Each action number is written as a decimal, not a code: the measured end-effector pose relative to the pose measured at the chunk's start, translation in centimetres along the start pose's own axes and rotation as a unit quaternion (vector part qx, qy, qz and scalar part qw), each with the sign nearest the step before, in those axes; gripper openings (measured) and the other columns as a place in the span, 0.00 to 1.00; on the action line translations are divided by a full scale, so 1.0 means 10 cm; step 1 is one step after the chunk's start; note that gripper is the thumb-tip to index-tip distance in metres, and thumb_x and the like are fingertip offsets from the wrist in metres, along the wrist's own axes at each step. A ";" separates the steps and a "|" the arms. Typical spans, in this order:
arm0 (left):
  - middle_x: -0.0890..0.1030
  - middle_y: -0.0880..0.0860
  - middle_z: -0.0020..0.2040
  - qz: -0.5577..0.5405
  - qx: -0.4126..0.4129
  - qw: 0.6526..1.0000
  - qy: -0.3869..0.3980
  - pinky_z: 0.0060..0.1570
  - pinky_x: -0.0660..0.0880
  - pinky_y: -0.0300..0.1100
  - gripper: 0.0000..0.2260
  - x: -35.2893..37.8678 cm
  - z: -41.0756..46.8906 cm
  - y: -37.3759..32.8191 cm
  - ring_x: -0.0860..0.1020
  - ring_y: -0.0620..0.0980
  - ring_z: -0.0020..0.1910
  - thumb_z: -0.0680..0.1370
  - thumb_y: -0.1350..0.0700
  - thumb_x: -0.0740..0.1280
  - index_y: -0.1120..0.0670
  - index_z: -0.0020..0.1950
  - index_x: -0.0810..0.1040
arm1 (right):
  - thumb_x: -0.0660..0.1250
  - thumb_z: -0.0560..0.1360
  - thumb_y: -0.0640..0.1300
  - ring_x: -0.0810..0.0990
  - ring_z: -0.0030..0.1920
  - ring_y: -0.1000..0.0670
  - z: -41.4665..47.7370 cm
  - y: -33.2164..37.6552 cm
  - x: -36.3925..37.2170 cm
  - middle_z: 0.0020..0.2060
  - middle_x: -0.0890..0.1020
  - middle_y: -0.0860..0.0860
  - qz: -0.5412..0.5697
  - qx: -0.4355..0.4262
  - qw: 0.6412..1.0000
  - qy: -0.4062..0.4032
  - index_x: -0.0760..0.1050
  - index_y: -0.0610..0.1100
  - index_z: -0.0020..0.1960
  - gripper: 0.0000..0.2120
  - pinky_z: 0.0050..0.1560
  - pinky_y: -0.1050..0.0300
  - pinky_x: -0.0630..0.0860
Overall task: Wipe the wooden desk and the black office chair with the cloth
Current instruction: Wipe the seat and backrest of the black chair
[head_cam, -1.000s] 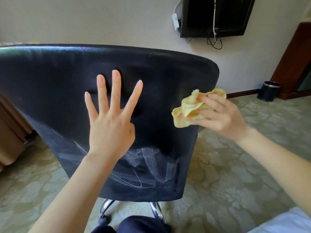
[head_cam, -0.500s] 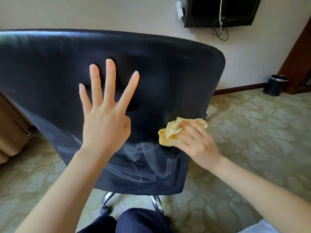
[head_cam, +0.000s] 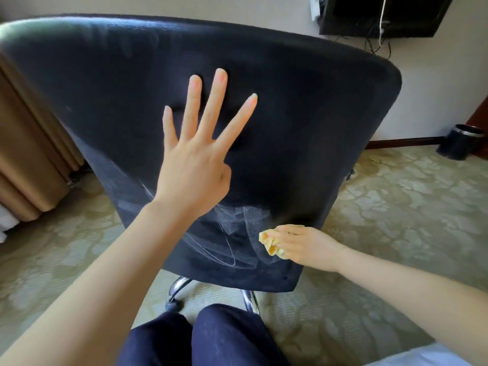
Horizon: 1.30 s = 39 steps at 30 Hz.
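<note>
Dark-blue trousered knees [head_cam: 211,336] sat nearest, just before the chrome base [head_cam: 179,283] on the patterned carpet [head_cam: 396,207]. The right hand [head_cam: 303,247] gripped the bunched yellow cloth [head_cam: 273,250], pressing it against the black chair [head_cam: 303,114] back near its lower right corner, beside pale streaks. The left hand [head_cam: 195,165] lay open, fingers straight and spread, flat against the middle of the back. Farther off, a dark bin [head_cam: 459,142] stood at the wall's foot, and a screen [head_cam: 353,11] hung above.
</note>
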<state>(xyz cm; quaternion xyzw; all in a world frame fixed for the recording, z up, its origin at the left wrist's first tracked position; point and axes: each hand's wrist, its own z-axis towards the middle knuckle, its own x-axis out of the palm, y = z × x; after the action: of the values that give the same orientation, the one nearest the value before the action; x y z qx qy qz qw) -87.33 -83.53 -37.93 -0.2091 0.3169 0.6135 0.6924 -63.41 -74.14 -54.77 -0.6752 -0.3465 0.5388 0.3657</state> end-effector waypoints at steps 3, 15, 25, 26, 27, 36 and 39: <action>0.44 0.56 0.79 -0.022 0.009 1.000 0.004 0.69 0.50 0.65 0.45 -0.03 -0.08 0.09 0.41 0.61 0.76 0.69 0.69 0.66 0.46 0.79 0.47 | 0.73 0.72 0.44 0.72 0.67 0.52 0.21 -0.34 -0.25 0.64 0.76 0.53 0.073 0.107 0.981 -0.147 0.77 0.46 0.63 0.20 0.65 0.56 0.72; 0.42 0.57 0.79 -0.007 -0.153 0.981 0.115 0.71 0.48 0.64 0.46 0.35 -0.98 0.51 0.41 0.60 0.77 0.69 0.67 0.68 0.51 0.79 0.44 | 0.65 0.78 0.35 0.79 0.60 0.48 0.98 -1.35 -1.07 0.51 0.84 0.52 0.010 0.312 0.851 -0.422 0.84 0.48 0.49 0.12 0.63 0.53 0.72; 0.30 0.48 0.75 -0.137 -0.259 0.938 0.188 0.73 0.45 0.52 0.47 0.89 -1.29 0.35 0.36 0.54 0.76 0.71 0.68 0.64 0.48 0.77 0.34 | 0.66 0.76 0.34 0.75 0.65 0.47 0.95 -0.25 -0.33 0.50 0.83 0.53 0.172 0.199 0.917 -0.300 0.83 0.47 0.49 0.10 0.68 0.51 0.68; 0.31 0.50 0.76 -0.131 -0.259 0.938 0.189 0.73 0.45 0.52 0.47 0.91 -1.28 0.35 0.37 0.54 0.77 0.71 0.67 0.64 0.50 0.77 0.35 | 0.66 0.76 0.35 0.75 0.65 0.47 0.90 -0.16 -0.26 0.49 0.83 0.53 0.181 0.183 0.924 -0.284 0.83 0.46 0.49 0.10 0.68 0.51 0.68; 0.33 0.52 0.77 -0.122 -0.259 0.939 0.192 0.73 0.46 0.53 0.46 0.93 -1.27 0.34 0.38 0.55 0.77 0.71 0.67 0.64 0.51 0.77 0.35 | 0.66 0.76 0.35 0.75 0.65 0.48 0.86 -0.09 -0.21 0.50 0.83 0.53 0.183 0.167 0.930 -0.269 0.83 0.46 0.49 0.10 0.68 0.52 0.67; 0.38 0.56 0.78 -0.104 -0.236 0.944 0.203 0.73 0.50 0.54 0.45 0.93 -1.27 0.34 0.41 0.57 0.77 0.72 0.66 0.64 0.52 0.78 0.37 | 0.72 0.71 0.38 0.76 0.64 0.49 0.22 0.15 0.15 0.55 0.82 0.51 0.146 -0.013 0.982 -0.116 0.84 0.46 0.46 0.06 0.66 0.51 0.70; 0.37 0.55 0.78 -0.109 -0.228 0.945 0.208 0.73 0.49 0.53 0.45 0.91 -1.28 0.35 0.40 0.57 0.77 0.72 0.66 0.65 0.52 0.78 0.36 | 0.66 0.74 0.33 0.78 0.61 0.47 0.04 0.03 0.13 0.49 0.84 0.50 0.148 0.015 0.977 -0.150 0.83 0.44 0.43 0.10 0.64 0.50 0.72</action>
<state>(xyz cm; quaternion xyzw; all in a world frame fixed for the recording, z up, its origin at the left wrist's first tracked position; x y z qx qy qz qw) -92.63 -85.11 -52.99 -0.5177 0.2809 0.5331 0.6074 -63.56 -73.15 -55.70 -0.6246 -0.2858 0.6874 0.2361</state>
